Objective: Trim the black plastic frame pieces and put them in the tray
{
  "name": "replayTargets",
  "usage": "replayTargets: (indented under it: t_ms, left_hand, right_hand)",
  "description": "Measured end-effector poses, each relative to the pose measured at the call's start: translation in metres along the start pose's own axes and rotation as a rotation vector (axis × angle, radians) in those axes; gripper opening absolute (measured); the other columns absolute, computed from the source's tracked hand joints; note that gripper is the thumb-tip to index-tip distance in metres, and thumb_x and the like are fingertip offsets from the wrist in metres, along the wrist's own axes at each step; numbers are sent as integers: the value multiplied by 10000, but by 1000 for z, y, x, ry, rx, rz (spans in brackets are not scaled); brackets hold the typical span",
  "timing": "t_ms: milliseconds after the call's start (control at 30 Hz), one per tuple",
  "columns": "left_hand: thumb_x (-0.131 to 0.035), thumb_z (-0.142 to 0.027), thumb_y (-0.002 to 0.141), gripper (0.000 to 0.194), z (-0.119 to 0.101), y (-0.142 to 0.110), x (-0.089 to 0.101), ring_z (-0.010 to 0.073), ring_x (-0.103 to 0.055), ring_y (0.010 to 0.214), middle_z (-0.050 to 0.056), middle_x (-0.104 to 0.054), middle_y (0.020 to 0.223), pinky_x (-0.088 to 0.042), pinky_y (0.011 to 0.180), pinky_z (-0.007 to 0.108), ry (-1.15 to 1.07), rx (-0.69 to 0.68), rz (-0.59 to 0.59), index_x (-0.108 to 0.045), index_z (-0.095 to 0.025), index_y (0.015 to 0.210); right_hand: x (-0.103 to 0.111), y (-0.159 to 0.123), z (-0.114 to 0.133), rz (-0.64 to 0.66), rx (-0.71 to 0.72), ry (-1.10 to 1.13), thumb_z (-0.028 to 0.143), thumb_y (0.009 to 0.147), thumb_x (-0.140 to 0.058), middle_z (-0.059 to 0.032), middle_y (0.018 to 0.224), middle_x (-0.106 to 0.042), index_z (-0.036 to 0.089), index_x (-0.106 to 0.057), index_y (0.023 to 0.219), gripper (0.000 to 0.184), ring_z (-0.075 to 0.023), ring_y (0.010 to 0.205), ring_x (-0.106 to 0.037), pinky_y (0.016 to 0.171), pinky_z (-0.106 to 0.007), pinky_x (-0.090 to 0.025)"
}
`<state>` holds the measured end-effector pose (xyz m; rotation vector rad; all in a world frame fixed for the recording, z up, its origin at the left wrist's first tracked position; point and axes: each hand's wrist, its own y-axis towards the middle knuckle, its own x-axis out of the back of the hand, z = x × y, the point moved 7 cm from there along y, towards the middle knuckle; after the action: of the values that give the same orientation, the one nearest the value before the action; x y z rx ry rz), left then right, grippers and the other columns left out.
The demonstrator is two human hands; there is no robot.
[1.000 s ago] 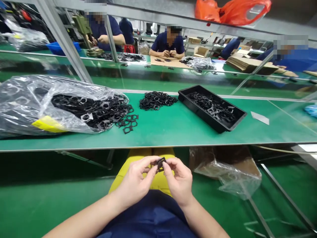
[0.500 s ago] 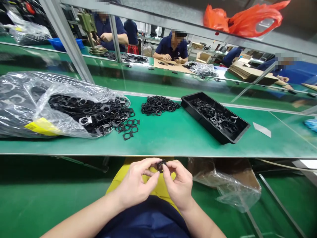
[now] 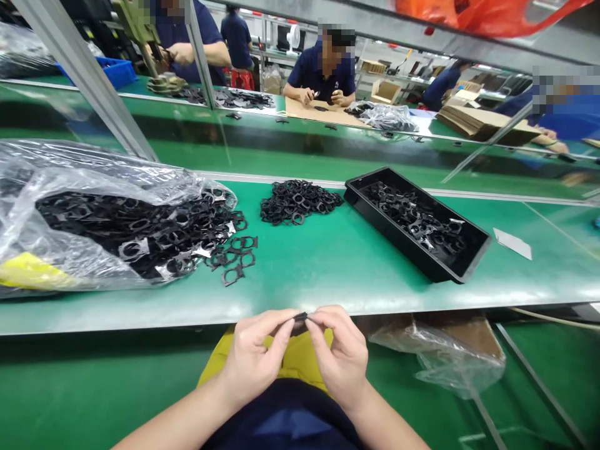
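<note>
At the bench edge (image 3: 140,322), left hand (image 3: 257,353) and right hand (image 3: 338,356) pinching one black frame (image 3: 300,317)

A white card slip (image 3: 512,243) lies toward the right of the green-topped workbench (image 3: 356,275). Beyond, a seated co-worker in a navy shirt (image 3: 319,75) works at a second bench, with a blue plastic crate (image 3: 117,73) far left and stacked cardboard sheets (image 3: 487,124) right. Orange plastic bag (image 3: 473,12) overhead.

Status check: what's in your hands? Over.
Left hand and right hand pinching one small black frame-shaped part at fingertips. Black plastic tray of parts ahead on green bench, not in the way.
</note>
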<state>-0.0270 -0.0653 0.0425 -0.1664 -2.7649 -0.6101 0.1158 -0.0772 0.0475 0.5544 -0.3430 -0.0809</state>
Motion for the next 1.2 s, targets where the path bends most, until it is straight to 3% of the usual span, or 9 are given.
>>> replayTargets:
  t_ms: [433, 567, 767, 900, 1000, 1100, 1200]
  left_hand:
    - [-530, -22, 813, 308, -4, 1, 12, 142, -660, 717, 63, -714, 828, -526, 654, 228, 86, -141, -5, -633, -170, 1063]
    - [-526, -21, 813, 309, -3, 1, 13, 158, -662, 731, 76, -714, 822, -530, 659, 247, 96, -148, 16, -626, -165, 1067]
    - [-509, -2, 810, 298, -7, 0, 15, 165, -650, 706, 76, -695, 770, -519, 635, 257, 68, -188, 45, -627, -158, 1035]
    - [-494, -17, 816, 273, -3, -5, 17, 159, -636, 671, 65, -685, 745, -500, 604, 250, 53, -150, 48, -633, -158, 1004]
    - [-485, -58, 841, 239, 3, -5, 16, 149, -628, 654, 50, -682, 738, -492, 604, 242, 71, -49, 118, -640, -167, 987]
    - [-512, -115, 855, 202, 7, -2, 14, 140, -631, 680, 39, -691, 791, -495, 624, 227, 88, 50, 226, -649, -186, 984]
    - [-508, -130, 862, 207, 3, 4, 15, 135, -629, 666, 34, -696, 779, -496, 612, 222, 104, 36, 230, -665, -192, 982]
  right_hand:
    - [-15, 5, -1, 64, 54, 31, -9, 799, -551, -55, 819, -565, 182, -615, 978, 269, -171, 731, -569, 629, -306, -485]
    - [-18, 5, -6, 100, -12, 47, 25, 816, -545, -50, 796, -565, 192, -620, 938, 221, -177, 725, -569, 637, -318, -484]
    - [-21, 7, -10, 170, -167, 160, 102, 854, -539, -78, 899, -594, 190, -598, 957, 147, -204, 864, -580, 759, -361, -489]
    - [-27, 6, -14, 268, -281, 242, 157, 861, -559, -51, 812, -581, 181, -607, 874, 55, -174, 758, -574, 682, -315, -490]
    - [-29, 7, -16, 299, -323, 255, 192, 859, -569, -43, 785, -569, 174, -604, 837, 45, -165, 728, -564, 654, -299, -490]
    - [-29, 12, -12, 342, -277, 208, 180, 859, -558, -39, 757, -575, 170, -606, 816, 65, -161, 706, -560, 643, -295, -483]
    - [-30, 16, -3, 361, -173, 128, 152, 851, -552, -47, 757, -594, 170, -618, 832, 71, -167, 702, -566, 643, -304, -481]
